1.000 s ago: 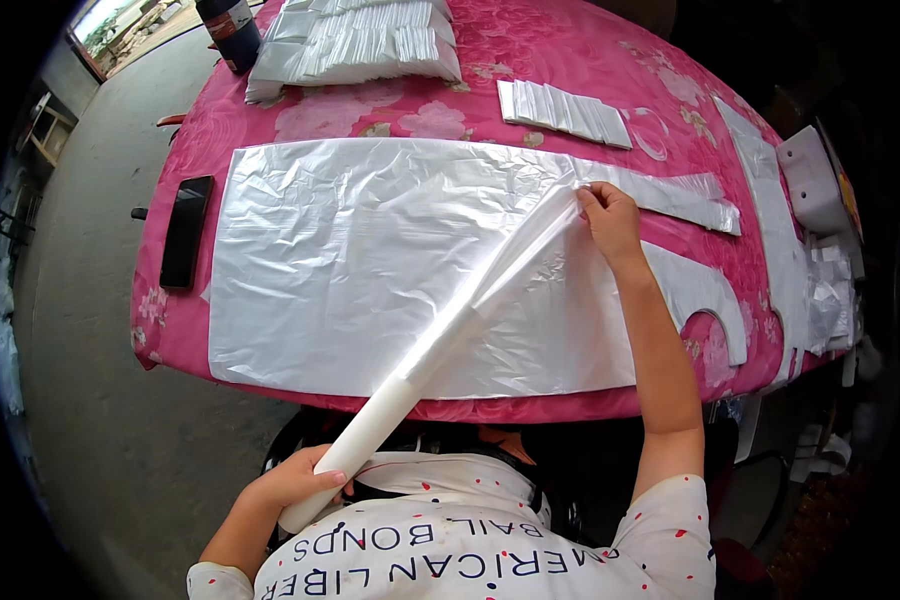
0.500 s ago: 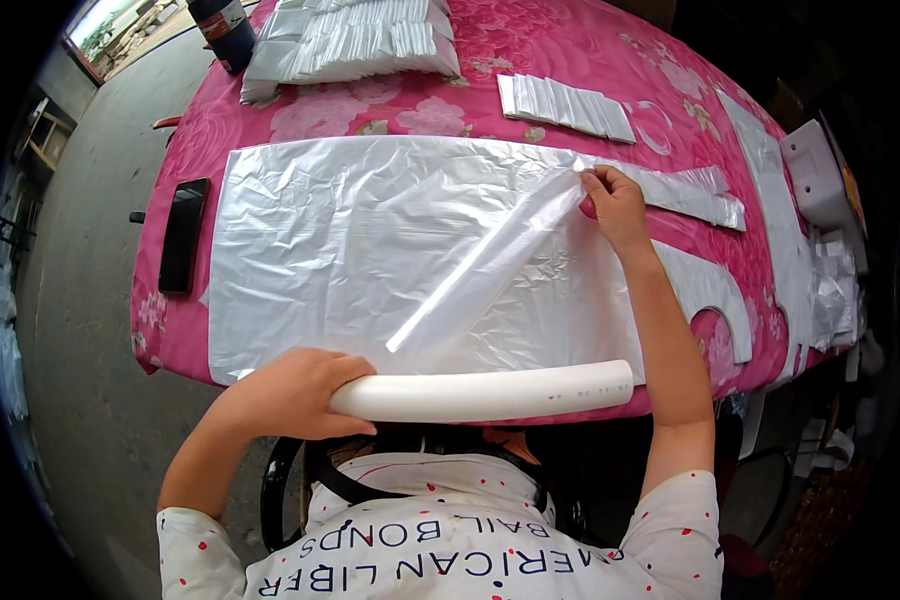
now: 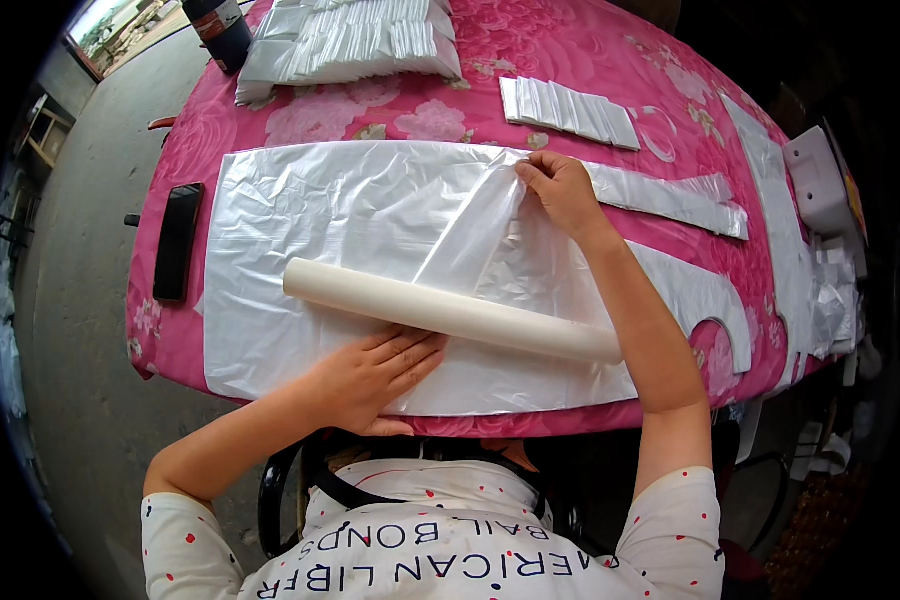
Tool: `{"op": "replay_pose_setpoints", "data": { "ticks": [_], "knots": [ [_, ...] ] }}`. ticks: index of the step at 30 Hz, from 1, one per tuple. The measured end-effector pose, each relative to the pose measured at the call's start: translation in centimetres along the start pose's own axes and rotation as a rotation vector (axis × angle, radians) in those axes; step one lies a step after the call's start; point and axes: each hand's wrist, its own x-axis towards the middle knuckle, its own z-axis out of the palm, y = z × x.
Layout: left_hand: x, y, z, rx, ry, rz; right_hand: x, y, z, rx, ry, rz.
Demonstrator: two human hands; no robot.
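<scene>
A wide, flat stack of silvery-white plastic bags (image 3: 300, 215) lies on the table, its handle strips reaching to the right. Pinched at the stack's far edge, between thumb and fingers of my right hand (image 3: 562, 195), is the top plastic bag (image 3: 477, 225), lifted into a slanting fold. A white plastic pipe (image 3: 450, 312) rests across the stack, tilted down to the right, over the lower end of that fold. My left hand (image 3: 380, 375) lies flat on the near part of the stack, fingers stretched, fingertips at the pipe's near side. My right forearm passes close by the pipe's right end.
A pink floral cloth (image 3: 410, 120) covers the table. Folded white bags (image 3: 350, 45) are heaped at the far left beside a dark bottle (image 3: 220, 35); a smaller row (image 3: 570, 112) lies far right. A black phone (image 3: 178, 243) sits left, a white container (image 3: 820, 180) right.
The pipe has gone from my left hand's grip at the near edge onto the stack. My left hand has opened flat. My right hand has drawn the pinched bag edge leftward.
</scene>
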Motion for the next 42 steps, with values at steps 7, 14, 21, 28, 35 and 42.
{"op": "replay_pose_setpoints", "data": {
  "ticks": [7, 14, 21, 28, 35, 42],
  "knots": [
    [0.5, 1.6, 1.5, 0.082, 0.019, -0.043, -0.5, -2.2, 0.2, -0.186, 0.226, -0.017],
    [1.5, 6.3, 5.6, 0.105, 0.12, -0.235, -13.9, -6.6, 5.0, -0.467, -0.299, -0.512],
    [1.8, 7.6, 6.1, 0.179, 0.126, -0.284, -14.1, -3.8, 3.3, -0.757, -0.067, -0.537],
    [1.4, 5.7, 3.8, 0.078, 0.074, -0.055, -11.1, 0.9, -5.1, -0.944, 0.42, -0.235],
    [1.2, 4.7, 4.8, 0.373, 0.054, 0.04, -17.3, -4.4, 1.8, -0.655, -0.042, -0.564],
    [1.1, 6.9, 6.4, 0.435, 0.05, 0.007, -16.8, -4.5, 5.2, -0.665, -0.178, -0.724]
  ]
}}
